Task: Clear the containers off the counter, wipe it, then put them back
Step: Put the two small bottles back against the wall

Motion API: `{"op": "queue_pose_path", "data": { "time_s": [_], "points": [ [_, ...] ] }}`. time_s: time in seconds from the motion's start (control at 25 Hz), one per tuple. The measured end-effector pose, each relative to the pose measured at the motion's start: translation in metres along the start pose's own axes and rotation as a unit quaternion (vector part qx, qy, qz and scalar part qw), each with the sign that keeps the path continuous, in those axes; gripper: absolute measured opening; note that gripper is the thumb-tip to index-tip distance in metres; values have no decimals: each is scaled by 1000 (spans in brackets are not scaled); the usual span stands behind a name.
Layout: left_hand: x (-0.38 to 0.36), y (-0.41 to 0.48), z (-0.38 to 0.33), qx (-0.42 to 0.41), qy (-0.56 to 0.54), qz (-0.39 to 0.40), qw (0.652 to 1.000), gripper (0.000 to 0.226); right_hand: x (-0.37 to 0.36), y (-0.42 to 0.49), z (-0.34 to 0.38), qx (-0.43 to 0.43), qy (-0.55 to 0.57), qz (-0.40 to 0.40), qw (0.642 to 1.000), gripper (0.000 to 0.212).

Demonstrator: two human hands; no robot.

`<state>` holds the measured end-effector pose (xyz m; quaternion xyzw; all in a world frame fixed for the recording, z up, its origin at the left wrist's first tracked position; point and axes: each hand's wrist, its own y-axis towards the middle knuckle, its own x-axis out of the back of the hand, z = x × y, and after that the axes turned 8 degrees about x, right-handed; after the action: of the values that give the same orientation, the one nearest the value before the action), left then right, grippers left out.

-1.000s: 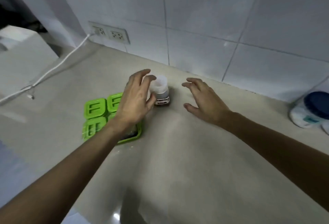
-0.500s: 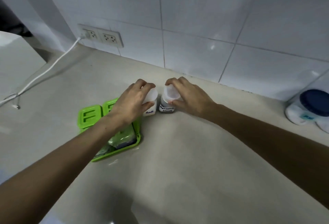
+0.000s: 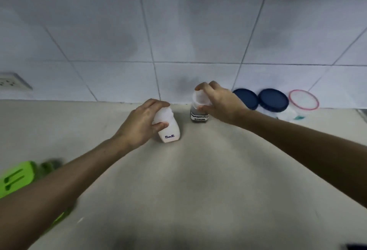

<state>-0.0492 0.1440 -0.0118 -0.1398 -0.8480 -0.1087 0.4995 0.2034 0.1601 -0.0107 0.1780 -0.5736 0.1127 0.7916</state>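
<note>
A small white jar labelled "Salt" (image 3: 170,131) is in my left hand (image 3: 142,123), gripped by its cap near the middle of the beige counter (image 3: 198,180). A little to its right and nearer the wall, my right hand (image 3: 220,102) grips the white cap of a dark seasoning jar (image 3: 199,116) with a white label. Whether either jar touches the counter I cannot tell. A green sectioned container (image 3: 15,178) lies at the left edge, partly hidden by my left forearm.
Two containers with dark blue lids (image 3: 273,100) and one with a red-rimmed clear lid (image 3: 303,100) stand against the tiled wall at the right. A wall socket (image 3: 12,84) sits at the far left.
Both hands closed on the two jars and carried them to the right, away from the green container. The view swung right and the blue-lidded containers came closer.
</note>
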Motion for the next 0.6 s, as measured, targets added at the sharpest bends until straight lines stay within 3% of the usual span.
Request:
{"op": "queue_pose_path", "data": {
  "time_s": [0.2,0.36,0.6],
  "points": [
    [-33,68,-46,-19,16,-2,1000,50,-2,-7,-52,-17,-76,-22,997,54],
    [-52,110,-60,24,-37,-2,999,51,-7,-8,-72,-59,-37,-40,997,50],
    [-72,127,-74,5,-59,-30,998,48,-5,1,-76,-77,-26,-43,996,51]
  ]
}}
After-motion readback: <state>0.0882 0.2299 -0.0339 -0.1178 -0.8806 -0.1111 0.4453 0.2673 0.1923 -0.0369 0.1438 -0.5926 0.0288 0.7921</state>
